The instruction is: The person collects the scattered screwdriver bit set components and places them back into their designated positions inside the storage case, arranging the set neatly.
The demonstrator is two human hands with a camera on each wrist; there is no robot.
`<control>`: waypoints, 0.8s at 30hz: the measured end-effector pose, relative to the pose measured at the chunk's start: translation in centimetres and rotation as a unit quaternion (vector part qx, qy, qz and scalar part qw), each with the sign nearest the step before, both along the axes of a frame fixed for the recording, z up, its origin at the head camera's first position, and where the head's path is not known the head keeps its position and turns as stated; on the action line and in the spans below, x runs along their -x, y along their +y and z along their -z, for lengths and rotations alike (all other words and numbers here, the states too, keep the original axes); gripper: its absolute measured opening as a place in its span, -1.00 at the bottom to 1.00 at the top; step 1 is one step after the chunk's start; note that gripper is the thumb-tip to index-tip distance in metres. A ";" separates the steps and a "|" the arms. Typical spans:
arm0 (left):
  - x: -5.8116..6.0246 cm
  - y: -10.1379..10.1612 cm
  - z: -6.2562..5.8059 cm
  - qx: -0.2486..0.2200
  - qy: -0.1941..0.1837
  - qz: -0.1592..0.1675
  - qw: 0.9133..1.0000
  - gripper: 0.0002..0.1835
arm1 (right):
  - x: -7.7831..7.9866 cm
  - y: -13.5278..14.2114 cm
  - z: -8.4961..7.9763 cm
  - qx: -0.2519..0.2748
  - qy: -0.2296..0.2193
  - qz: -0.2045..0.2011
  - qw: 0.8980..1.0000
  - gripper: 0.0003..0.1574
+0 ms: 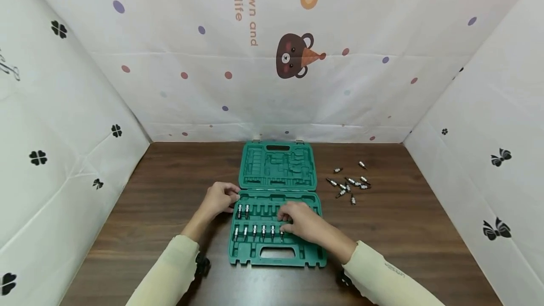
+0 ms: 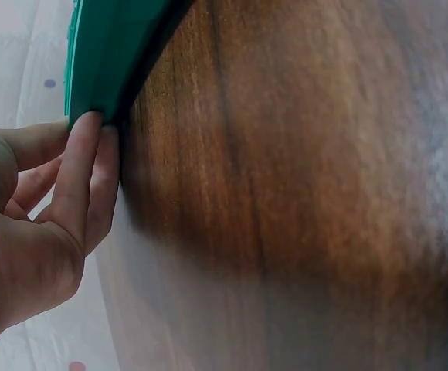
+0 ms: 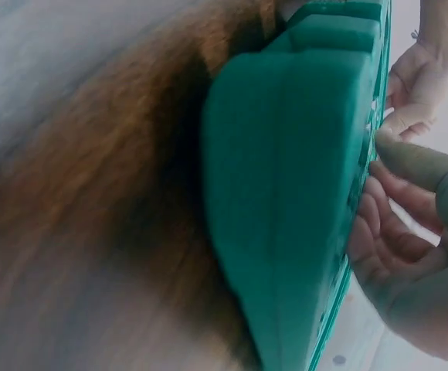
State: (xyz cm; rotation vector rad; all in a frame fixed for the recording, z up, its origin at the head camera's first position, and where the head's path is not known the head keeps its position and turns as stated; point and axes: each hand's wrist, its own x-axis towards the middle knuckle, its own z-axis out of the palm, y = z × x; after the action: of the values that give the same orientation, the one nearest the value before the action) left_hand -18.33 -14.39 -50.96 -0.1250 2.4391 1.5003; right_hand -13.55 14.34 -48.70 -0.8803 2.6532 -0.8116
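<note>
A green plastic tool case lies unfolded on the table. My left hand holds its left rim, the fingertips against the side wall. My right hand is over the lower tray, its fingers loosely bent. The right thumb tip touches the top of a bit socket at the right end of the lower row; thumb and forefinger are apart in the right wrist view. Several chrome bit sockets stand in that row, and two bit sockets sit at the left of the upper row. The right hand hides part of the tray.
Several loose bit sockets lie scattered on the brown wooden table, right of the case. The moulded lid lies folded back toward the rear wall. White printed sheets enclose the table at the back and both sides.
</note>
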 end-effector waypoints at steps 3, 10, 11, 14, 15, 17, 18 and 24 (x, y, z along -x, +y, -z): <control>-0.1 0.2 0.2 0.001 0.001 -0.001 1.000 -0.81 | -0.3 1.0 0.1 0.013 0.007 -0.012 1.000 -0.78; 0.2 -0.1 0.1 -0.003 0.001 -0.002 1.000 -0.81 | -0.3 4.0 0.1 0.068 0.043 0.014 0.997 -0.71; 0.2 -0.1 0.0 -0.003 0.000 -0.001 1.000 -0.81 | -0.2 4.5 0.2 0.073 0.050 0.021 0.996 -0.71; 0.2 -0.2 0.0 -0.004 0.000 -0.001 1.000 -0.81 | 0.0 6.0 0.5 0.077 0.075 0.037 0.994 -0.70; 0.2 -0.2 0.0 -0.004 0.000 -0.001 1.000 -0.81 | 0.1 6.6 0.6 0.074 0.082 0.042 0.993 -0.70; 0.1 -0.2 -0.1 -0.004 0.000 -0.001 1.000 -0.81 | 0.3 7.5 0.8 0.071 0.092 0.050 0.992 -0.71; 0.1 -0.2 -0.1 -0.003 0.000 -0.002 1.000 -0.81 | 0.4 8.0 0.9 0.068 0.097 0.054 0.991 -0.70; 0.2 -0.1 0.1 -0.003 0.001 -0.002 1.000 -0.81 | 0.9 10.5 1.0 0.067 0.113 0.070 0.989 -0.68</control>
State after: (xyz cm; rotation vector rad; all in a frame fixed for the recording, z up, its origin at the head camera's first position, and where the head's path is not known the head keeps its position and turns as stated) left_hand -18.49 -14.47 -51.04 -0.1271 2.4375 1.5092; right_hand -14.49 24.89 -49.72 -0.8730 2.9127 -0.9882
